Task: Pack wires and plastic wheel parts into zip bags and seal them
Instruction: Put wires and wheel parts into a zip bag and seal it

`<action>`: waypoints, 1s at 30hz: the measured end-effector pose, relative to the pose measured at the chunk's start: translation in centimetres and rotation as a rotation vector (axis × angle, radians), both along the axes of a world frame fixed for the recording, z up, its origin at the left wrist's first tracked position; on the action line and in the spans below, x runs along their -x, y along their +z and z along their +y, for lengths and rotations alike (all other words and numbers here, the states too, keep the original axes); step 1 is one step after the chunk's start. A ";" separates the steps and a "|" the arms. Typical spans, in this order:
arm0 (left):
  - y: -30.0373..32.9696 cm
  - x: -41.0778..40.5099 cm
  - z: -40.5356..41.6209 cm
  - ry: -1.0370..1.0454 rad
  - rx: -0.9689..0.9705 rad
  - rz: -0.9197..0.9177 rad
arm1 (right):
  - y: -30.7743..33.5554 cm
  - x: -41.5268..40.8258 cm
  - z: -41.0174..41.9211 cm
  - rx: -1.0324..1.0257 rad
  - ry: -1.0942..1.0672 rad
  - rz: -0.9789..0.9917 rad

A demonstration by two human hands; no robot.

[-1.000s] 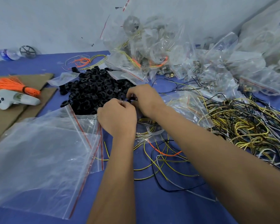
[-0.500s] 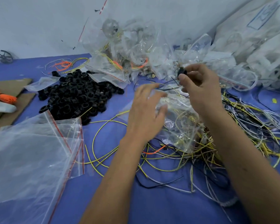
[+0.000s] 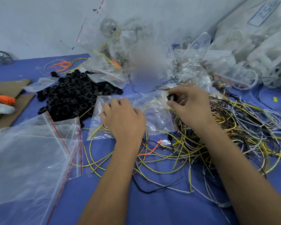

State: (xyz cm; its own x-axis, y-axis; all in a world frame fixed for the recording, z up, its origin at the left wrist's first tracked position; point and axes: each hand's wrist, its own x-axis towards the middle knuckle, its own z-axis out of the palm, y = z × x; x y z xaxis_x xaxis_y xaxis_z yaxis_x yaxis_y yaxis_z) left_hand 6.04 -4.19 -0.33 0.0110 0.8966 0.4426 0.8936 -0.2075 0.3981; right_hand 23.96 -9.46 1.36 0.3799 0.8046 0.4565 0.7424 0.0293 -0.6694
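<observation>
Black wheel part (image 3: 170, 96) between right hand (image 3: 187, 106) fingers (image 3: 178, 91).

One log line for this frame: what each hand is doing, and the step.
left hand: holds zip bag | right hand: pinches black wheel part at bag | step: part not yet inside
</observation>
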 end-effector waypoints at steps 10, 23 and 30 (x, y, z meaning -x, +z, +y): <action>-0.7 -2.7 -1.0 -0.442 0.196 -0.342 | -0.2 1.8 0.4 -0.099 0.141 0.729; -0.6 -2.1 -0.3 -0.341 0.233 -0.644 | 0.6 2.8 -0.2 -0.094 0.391 0.853; -0.2 -2.0 -0.5 -0.306 0.181 -0.882 | 0.4 3.4 -0.4 0.061 0.479 0.461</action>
